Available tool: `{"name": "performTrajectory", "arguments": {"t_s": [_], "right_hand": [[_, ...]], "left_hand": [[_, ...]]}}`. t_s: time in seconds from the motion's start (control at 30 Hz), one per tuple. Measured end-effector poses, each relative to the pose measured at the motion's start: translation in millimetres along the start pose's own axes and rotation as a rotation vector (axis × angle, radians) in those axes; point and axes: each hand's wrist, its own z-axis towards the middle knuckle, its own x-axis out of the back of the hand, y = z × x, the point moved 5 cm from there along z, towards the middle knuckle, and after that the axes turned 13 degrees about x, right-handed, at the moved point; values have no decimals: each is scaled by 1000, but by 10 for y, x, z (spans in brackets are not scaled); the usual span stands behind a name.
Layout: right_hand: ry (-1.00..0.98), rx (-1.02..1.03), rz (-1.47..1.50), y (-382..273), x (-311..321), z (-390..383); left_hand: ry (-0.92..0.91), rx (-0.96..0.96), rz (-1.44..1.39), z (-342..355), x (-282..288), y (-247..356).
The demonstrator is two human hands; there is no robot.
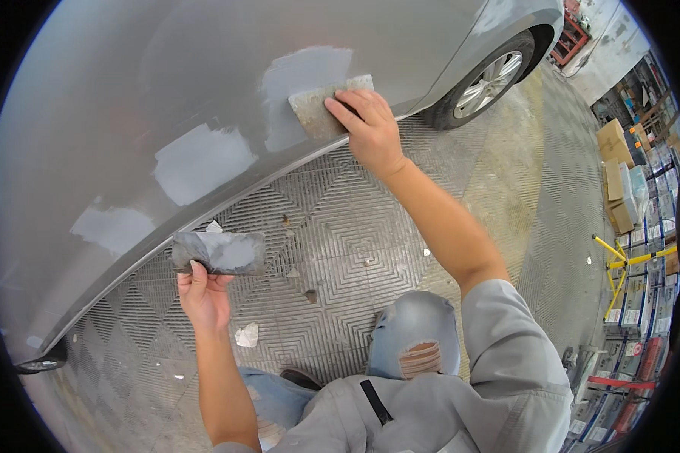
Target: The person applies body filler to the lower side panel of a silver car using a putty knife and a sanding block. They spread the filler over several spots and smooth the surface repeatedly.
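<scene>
My right hand [374,136] is closed on a flat, stained putty spreader [315,112], which lies against a light grey filler patch [302,66] on the grey car door panel [204,68]. Fingers press along the spreader's face near the lower edge of the panel. Down to the left, my left hand [205,296] grips a dark rectangular plate [221,252] by its near edge, thumb on top. Pale grey filler is smeared on that plate. Two more filler patches show on the panel, a middle one [204,164] and a smaller one [112,228] farther left.
A car wheel [491,84] stands at the upper right. Ridged floor tiles [340,226] hold scraps, including a white piece [247,335] near my left forearm. Along the right are cardboard boxes [616,142], a yellow stand [619,263] and stacked boxes. My knee [414,332] is below.
</scene>
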Motion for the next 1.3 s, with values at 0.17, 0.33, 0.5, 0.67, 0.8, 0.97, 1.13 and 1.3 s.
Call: {"name": "performTrajectory", "arguments": {"t_s": [0.17,0.33,0.5,0.67,0.8,0.97,1.13,1.3], "right_hand": [[-83,-52,58,-70,-151,-341],[-160,-65,93,-144,-219,-630],[-221,-158,181,-184,-118,-793],[106,-1059,923,-253,71,-868],[188,-1166,1461,-531,168,-537],[-498,-574,1037,-723,357,-126],[-497,-243,466,-509,507,107],[21,-30,-117,-70,568,515]], "left_hand": [[-6,13,5,10,12,-34],[-15,27,15,6,-38,-51],[28,72,19,32,-147,-142],[24,141,23,124,-324,-360],[-18,230,50,169,-538,-603],[18,157,13,161,-573,-548],[14,19,-161,199,-367,-160],[-11,2,-146,163,-254,-3]]}}
